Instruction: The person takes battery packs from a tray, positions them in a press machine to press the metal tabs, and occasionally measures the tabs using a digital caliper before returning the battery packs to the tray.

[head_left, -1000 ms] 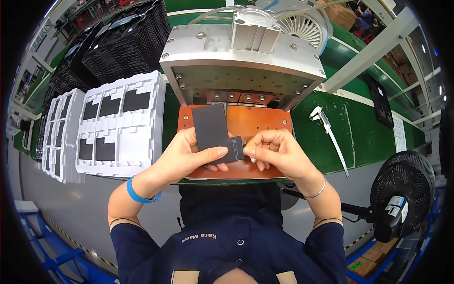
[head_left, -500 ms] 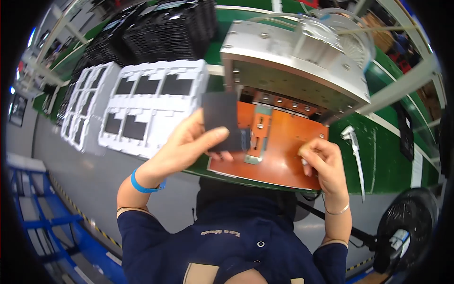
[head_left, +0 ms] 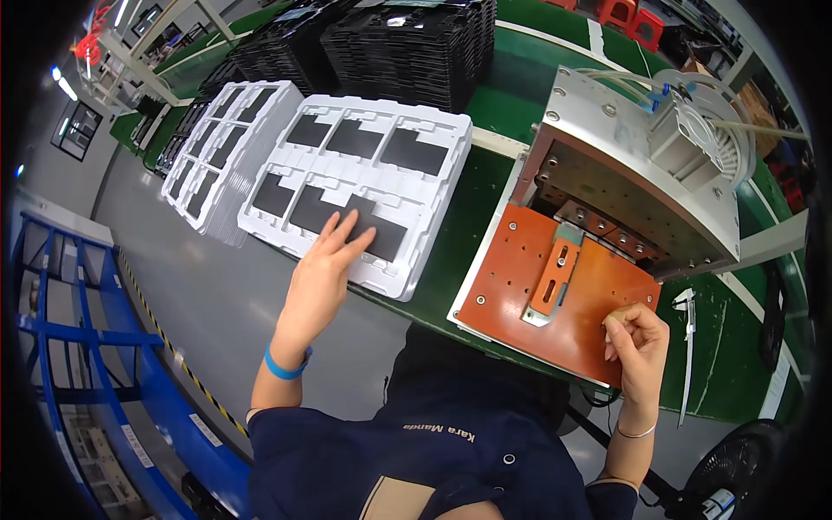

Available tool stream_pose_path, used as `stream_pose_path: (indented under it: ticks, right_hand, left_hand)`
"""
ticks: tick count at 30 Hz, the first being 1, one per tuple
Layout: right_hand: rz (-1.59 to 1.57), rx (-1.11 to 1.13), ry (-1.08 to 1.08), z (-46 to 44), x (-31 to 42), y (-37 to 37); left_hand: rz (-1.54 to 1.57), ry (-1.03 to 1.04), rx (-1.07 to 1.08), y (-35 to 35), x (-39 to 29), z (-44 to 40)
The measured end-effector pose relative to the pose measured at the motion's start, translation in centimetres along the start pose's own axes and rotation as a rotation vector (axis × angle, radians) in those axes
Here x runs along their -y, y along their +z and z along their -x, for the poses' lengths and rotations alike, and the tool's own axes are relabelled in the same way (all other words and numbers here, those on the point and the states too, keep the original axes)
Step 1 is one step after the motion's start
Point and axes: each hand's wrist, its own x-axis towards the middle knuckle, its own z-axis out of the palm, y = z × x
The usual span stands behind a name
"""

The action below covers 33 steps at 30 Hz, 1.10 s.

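Note:
My left hand point(head_left: 322, 264) reaches over a white moulded tray point(head_left: 435, 212), its fingers stretched and apart. Its fingertips touch a flat black notched sheet point(head_left: 386, 241) lying in the tray's near right pocket. Several similar black sheets fill the other pockets. On the right, my right hand point(head_left: 638, 342) hovers at the near right corner of an orange plate point(head_left: 503, 277), thumb and fingers pinched together; whatever they hold, if anything, is hidden. A slotted orange block point(head_left: 552, 279) with a greenish-grey edge is mounted on the plate.
Behind the orange plate stands a metal press-like machine point(head_left: 624, 165) with air tubing. A stack of white trays point(head_left: 227, 165) is at the left, stacks of black trays point(head_left: 407, 56) behind. A caliper point(head_left: 688, 338) lies right; a black fan point(head_left: 745, 472) stands below it.
My left hand has carried the black sheet left from near the orange plate into the tray pocket, and its fingers have spread. My right hand stays pinched by the plate. The view has shifted left.

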Motion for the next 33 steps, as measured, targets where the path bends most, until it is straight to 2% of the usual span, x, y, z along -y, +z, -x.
stream_pose_path:
  ticks: [1, 4, 7, 9, 11, 13, 14, 16, 18, 23, 25, 27, 29, 30, 33]
  right_hand:
    - [0.004, 0.004, -0.002, 0.0, 0.0, 0.0]
    - [0.001, 0.001, -0.019, 0.0, -0.1, 0.0]
    - [0.002, -0.014, -0.012, 0.1, -0.2, 0.0]
    - [0.008, -0.008, -0.007, 0.2, -0.1, 0.0]
    - [-0.002, 0.003, -0.021, 0.2, -0.4, -0.1]
    - [-0.019, 0.012, -0.048, 0.1, -0.5, 0.0]
    - [-0.011, 0.011, -0.04, 0.1, -0.5, 0.0]
    - [-0.031, 0.019, -0.044, 0.2, -0.7, -0.3]
    - [-0.029, 0.016, -0.06, 0.2, -0.7, -0.2]
    - [-0.06, 0.035, -0.066, 0.4, -0.8, -0.2]
    - [-0.09, 0.038, -0.074, 0.3, -0.9, -0.2]
    - [-0.086, 0.07, -0.087, 0.1, -0.9, -0.1]
    - [-0.091, 0.084, -0.094, 0.0, -0.9, 0.0]
    - [-0.093, 0.09, -0.098, 0.0, -0.9, 0.0]
    - [-0.086, 0.094, -0.109, 0.1, -0.9, -0.2]
  left_hand:
    - [0.003, -0.004, -0.005, -0.3, -0.3, 0.3]
    - [0.015, -0.005, 0.182, -0.8, -1.4, 0.9]
    - [0.045, -0.014, 0.204, -1.6, -1.2, 1.1]
    - [0.021, 0.006, -0.168, -1.6, 1.8, -0.1]
    - [-0.066, -0.076, -0.455, -2.0, 6.8, -2.5]
    - [-0.219, -0.303, -0.353, -2.1, 12.3, -4.6]
    - [-0.248, -0.308, -0.322, -1.8, 14.9, -5.5]
    - [-0.278, -0.303, -0.308, -2.4, 15.7, -7.6]
    - [-0.339, -0.456, -0.258, -2.6, 15.6, -9.2]
    - [-0.394, -0.547, -0.083, -1.7, 21.8, -12.1]
    - [-0.279, -0.635, 0.056, -2.9, 21.6, -12.6]
    - [-0.324, -0.593, 0.039, -3.2, 22.7, -13.4]
    - [-0.218, -0.829, 0.22, -4.5, 21.4, -14.6]
    - [-0.144, -0.833, 0.314, -5.6, 20.9, -15.0]
    - [-0.087, -0.838, 0.308, -5.6, 20.1, -15.0]
